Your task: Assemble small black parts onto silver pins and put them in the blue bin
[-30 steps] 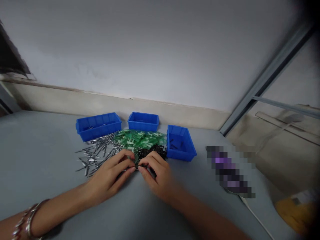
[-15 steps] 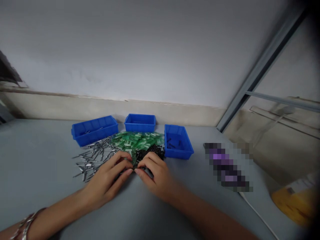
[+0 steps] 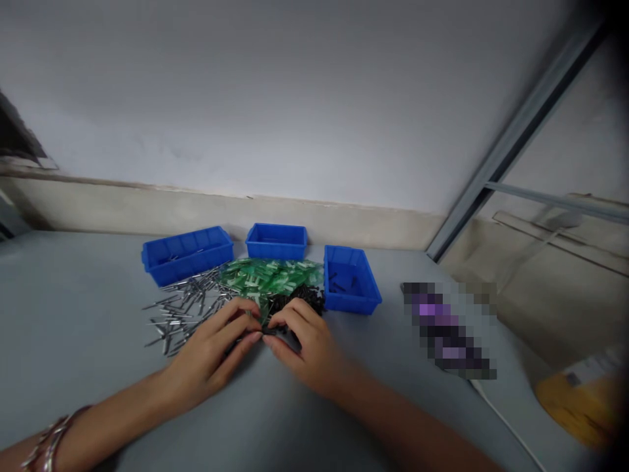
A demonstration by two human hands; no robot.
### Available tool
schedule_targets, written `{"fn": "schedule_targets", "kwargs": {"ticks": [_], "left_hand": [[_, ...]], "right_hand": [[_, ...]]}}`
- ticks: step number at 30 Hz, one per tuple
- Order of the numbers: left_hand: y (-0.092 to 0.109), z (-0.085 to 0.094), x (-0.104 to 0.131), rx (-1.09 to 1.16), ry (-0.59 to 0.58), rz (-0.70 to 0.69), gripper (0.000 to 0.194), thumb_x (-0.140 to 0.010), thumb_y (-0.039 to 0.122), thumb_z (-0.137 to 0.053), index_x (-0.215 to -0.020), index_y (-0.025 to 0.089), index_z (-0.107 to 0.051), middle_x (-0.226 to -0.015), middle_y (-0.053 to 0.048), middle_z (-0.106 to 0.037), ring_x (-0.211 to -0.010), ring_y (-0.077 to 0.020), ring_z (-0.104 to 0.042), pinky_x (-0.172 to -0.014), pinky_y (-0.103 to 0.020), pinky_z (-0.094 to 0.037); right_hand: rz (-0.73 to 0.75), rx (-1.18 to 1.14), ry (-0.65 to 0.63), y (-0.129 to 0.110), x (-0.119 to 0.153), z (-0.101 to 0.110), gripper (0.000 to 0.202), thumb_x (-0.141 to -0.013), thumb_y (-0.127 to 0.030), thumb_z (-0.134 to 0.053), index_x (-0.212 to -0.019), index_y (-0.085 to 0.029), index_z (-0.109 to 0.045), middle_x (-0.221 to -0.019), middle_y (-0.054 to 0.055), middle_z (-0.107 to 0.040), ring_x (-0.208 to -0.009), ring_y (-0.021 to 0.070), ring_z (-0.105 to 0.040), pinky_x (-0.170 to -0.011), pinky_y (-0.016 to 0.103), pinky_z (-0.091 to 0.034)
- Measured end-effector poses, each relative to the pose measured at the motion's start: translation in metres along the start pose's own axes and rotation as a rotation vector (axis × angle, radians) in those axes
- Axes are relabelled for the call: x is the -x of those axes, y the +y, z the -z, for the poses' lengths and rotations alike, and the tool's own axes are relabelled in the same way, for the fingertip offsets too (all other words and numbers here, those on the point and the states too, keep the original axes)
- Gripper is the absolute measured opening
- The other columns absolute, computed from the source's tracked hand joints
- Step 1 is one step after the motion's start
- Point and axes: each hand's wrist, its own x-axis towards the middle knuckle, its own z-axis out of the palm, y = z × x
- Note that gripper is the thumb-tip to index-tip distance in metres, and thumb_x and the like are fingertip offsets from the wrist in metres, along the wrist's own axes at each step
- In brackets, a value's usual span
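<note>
- Fingertips of left hand and right hand drawn together at the middle, nearly meeting, pinched around something small and dark between them (too small and blurred to name; cannot tell which hand actually grips it).
- Left thumb and forefinger curled inward, remaining fingers spread lightly over the grey tabletop; right fingers bent down at the knuckles, tips resting at the near edge of the parts.
- Directly beyond the fingertips: heap of small black pieces, touching the right hand's fingers.
- Just behind that heap: pile of green translucent pieces, running back toward the trays.
- Left of the green pile, beside the left hand: scatter of thin metal pins, lying at all angles, spreading up to the left tray.
- Further back, three blue plastic trays in a loose arc: wide left tray (a few pins inside), small middle tray near the wall, right tray angled, holding a few dark bits.
- Well to the right, apart from the trays: pixelated purple-and-dark object on the table, thin white cable trailing from it toward the near edge.
- Far right corner: yellow object, blurred.
- On the left wrist, at bottom left: metal bangles.
- Behind everything: pale wall with beige base strip.
</note>
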Motion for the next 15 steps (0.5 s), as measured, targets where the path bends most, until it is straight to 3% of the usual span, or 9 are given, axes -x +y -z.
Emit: {"fn": "schedule_targets", "kwargs": {"ticks": [7,10,13,15], "left_hand": [[0.0,0.0,0.0,-0.026,0.0,0.065,0.015,-0.09,0.019,-0.039,-0.103,0.019,-0.048,-0.104,-0.007,-0.048,-0.096,-0.016,-0.05,-0.08,-0.027,-0.045],[0.0,0.0,0.0,-0.045,-0.029,0.116,0.019,-0.09,0.023,-0.039,-0.109,0.02,-0.044,-0.108,-0.007,-0.045,-0.099,-0.0171,-0.049,-0.082,-0.029,-0.044],[-0.001,0.0,0.0,-0.053,-0.047,0.098,0.02,-0.09,0.022,-0.038,-0.11,0.02,-0.043,-0.109,-0.007,-0.045,-0.098,-0.0172,-0.049,-0.081,-0.029,-0.045],[-0.001,0.0,0.0,-0.05,-0.048,0.107,0.02,-0.091,0.023,-0.037,-0.109,0.02,-0.042,-0.109,-0.007,-0.045,-0.096,-0.0169,-0.05,-0.08,-0.029,-0.046]], "right_hand": [[0.056,0.119,0.111,-0.002,-0.004,0.008,0.013,-0.091,-0.024,-0.045,-0.085,-0.018,-0.054,-0.084,0.004,-0.053,-0.082,0.0169,-0.05,-0.074,0.029,-0.04],[0.039,0.407,0.262,0.005,-0.01,0.021,0.016,-0.091,-0.024,-0.043,-0.083,-0.017,-0.055,-0.081,0.006,-0.053,-0.081,0.0212,-0.049,-0.073,0.035,-0.037],[-0.1,0.715,0.377,0.02,-0.018,0.042,0.016,-0.09,-0.026,-0.046,-0.084,-0.016,-0.056,-0.083,0.009,-0.052,-0.084,0.0254,-0.049,-0.072,0.039,-0.036],[-0.161,0.783,0.455,0.026,-0.02,0.063,0.02,-0.089,-0.034,-0.049,-0.092,-0.015,-0.057,-0.087,0.011,-0.052,-0.086,0.0272,-0.049,-0.071,0.041,-0.038]]}}
